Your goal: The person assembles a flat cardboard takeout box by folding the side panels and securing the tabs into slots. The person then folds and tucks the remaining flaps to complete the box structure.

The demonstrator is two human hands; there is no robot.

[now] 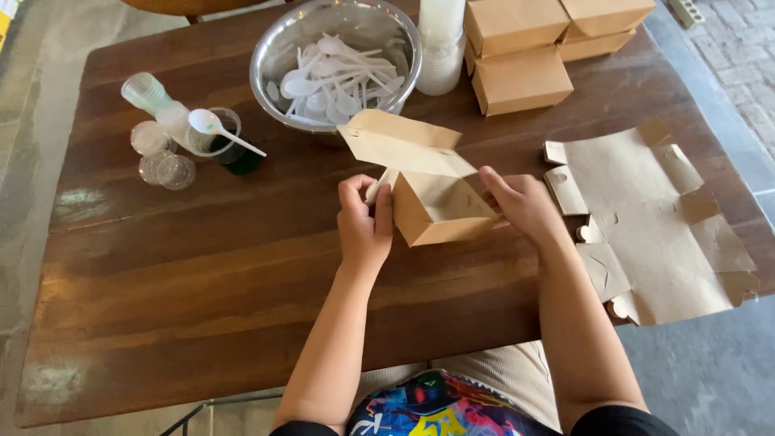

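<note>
A brown cardboard box stands half folded on the wooden table, its lid flap tilted up towards the far side. My left hand presses against the box's left wall and pinches a white plastic spoon between thumb and fingers. On the box's right side rests my right hand, its fingers gripping the edge.
A metal bowl holds several white plastic spoons. Folded brown boxes are stacked at the far right beside a stack of white cups. Flat unfolded cardboard sheets lie at right. Small clear cups and lids with one spoon sit at left.
</note>
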